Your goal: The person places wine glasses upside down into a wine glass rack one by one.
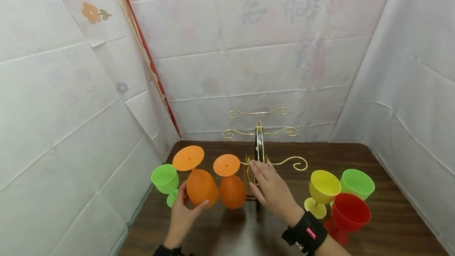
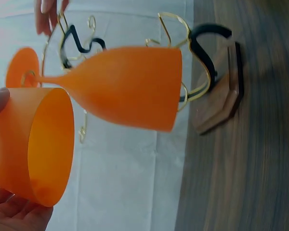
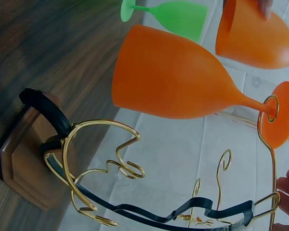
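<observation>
At the far left a light-green plastic goblet (image 1: pixel 165 179) with a round foot stands upright on the dark brown wood-grain counter (image 1: pixel 142 232). Just to its right, the left hand (image 1: pixel 183 216) has its fingers and thumb curved round the bowl of a matte orange plastic goblet (image 1: pixel 202 189), holding it upside down with the flat disc foot uppermost and the mouth facing down. Beside it, a second matte orange plastic goblet (image 1: pixel 232 192) hangs inverted, its stem in the curled end of a wire arm on the gold-and-black metal rack (image 1: pixel 259 145), which has a brown wooden base (image 3: pixel 33 159). The right hand (image 1: pixel 271 187), a black wristband (image 1: pixel 309 232) behind it, lies at the rack's lower wire arm with its fingers nearly straight and close together; whether they press on the wire I cannot tell. Farther right, well apart from the rack, stand a yellow plastic goblet (image 1: pixel 324 189), a red plastic goblet (image 1: pixel 350 212) nearer the person, and another light-green plastic goblet (image 1: pixel 359 183) behind, all upright.
</observation>
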`<state>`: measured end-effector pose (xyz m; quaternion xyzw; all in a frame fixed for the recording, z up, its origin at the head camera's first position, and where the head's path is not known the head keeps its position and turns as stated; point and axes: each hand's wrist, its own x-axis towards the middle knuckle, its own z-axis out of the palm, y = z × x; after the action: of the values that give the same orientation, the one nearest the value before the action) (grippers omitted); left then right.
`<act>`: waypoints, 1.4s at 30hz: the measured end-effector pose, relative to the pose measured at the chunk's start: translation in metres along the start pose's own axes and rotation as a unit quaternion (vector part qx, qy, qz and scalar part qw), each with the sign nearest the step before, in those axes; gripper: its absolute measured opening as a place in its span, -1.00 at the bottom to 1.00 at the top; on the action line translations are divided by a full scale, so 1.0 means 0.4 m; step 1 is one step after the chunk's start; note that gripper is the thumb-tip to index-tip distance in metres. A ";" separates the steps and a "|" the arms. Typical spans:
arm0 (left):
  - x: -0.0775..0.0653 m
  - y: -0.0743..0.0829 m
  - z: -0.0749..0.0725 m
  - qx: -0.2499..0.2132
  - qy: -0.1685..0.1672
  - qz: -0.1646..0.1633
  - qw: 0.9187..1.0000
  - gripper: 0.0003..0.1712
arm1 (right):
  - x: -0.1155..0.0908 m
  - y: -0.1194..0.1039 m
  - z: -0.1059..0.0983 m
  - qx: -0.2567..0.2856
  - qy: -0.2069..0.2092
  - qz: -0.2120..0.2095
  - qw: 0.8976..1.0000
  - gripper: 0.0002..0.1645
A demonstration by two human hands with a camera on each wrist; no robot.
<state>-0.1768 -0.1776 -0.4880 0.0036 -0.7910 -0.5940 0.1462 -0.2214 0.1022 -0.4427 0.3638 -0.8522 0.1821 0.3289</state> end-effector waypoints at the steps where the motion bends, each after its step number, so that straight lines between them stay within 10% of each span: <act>1: 0.010 -0.006 0.001 -0.002 -0.003 -0.002 1.000 -0.04 | 0.000 0.000 0.000 -0.004 -0.002 0.003 1.000 -0.37; 27: 0.227 -0.054 0.085 0.001 -0.084 0.031 0.996 -0.06 | 0.006 -0.005 0.003 -0.030 0.013 0.012 0.999 -0.33; 42: 0.311 -0.065 0.128 0.037 -0.156 0.121 0.980 -0.15 | 0.008 -0.015 0.012 -0.034 0.007 0.022 0.999 -0.40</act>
<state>-0.3124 -0.1596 -0.4968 -0.1791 -0.8204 -0.5352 0.0917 -0.2208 0.0941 -0.4433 0.3323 -0.8633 0.1627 0.3434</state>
